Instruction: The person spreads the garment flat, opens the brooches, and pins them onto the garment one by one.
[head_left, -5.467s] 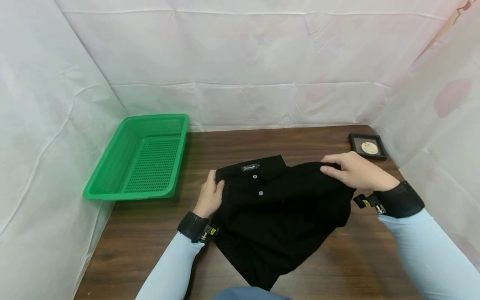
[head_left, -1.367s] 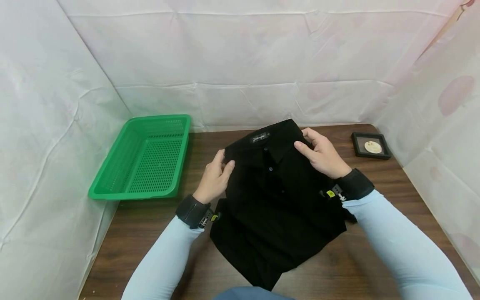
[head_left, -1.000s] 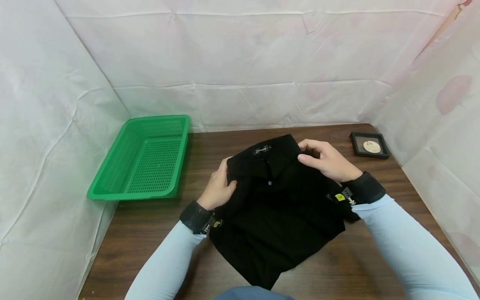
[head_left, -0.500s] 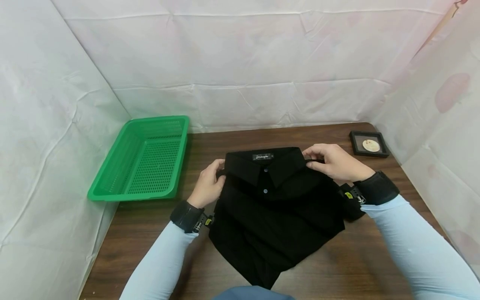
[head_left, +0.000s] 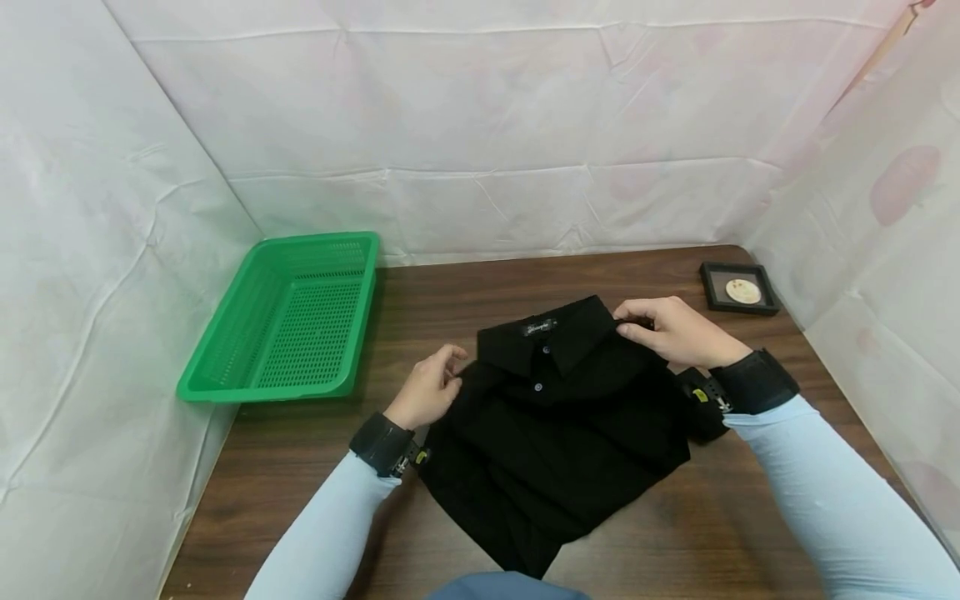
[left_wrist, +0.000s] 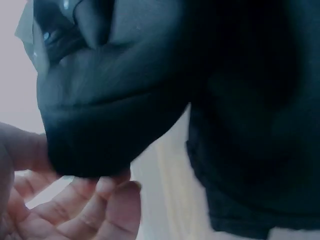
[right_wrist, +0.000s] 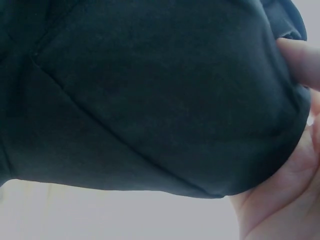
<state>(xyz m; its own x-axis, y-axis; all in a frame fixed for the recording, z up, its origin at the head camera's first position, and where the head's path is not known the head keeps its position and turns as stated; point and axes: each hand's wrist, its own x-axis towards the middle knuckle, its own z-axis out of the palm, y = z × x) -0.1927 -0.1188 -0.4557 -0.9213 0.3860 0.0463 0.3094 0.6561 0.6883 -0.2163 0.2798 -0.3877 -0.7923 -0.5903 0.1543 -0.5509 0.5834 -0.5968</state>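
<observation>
A black collared button shirt (head_left: 555, 450) lies on the brown table, its collar with a pale-lettered label at the far end. At the shirt's shoulder, right of the collar, my right hand (head_left: 678, 333) pinches the cloth between thumb and fingers. My left hand (head_left: 426, 387) is at the opposite shoulder, its fingers loosely bent and a gap showing between thumb and fingertips. In the left wrist view, the left fingers (left_wrist: 122, 207) reach below the cloth edge and partly behind it. The right wrist view shows the right thumb (right_wrist: 302, 62) over the cloth.
A green plastic basket (head_left: 348, 354) stands at the table's left, with perforated sides and bottom. A small black frame with a round cream disc (head_left: 742, 291) lies at the far right corner. White cloth walls (head_left: 480, 125) border the table (head_left: 435, 292).
Over the last seconds the right hand moved inward from the shirt's far right side. The collar was raised, then lowered. Since half a second ago, the left hand has shifted nearer and slightly right.
</observation>
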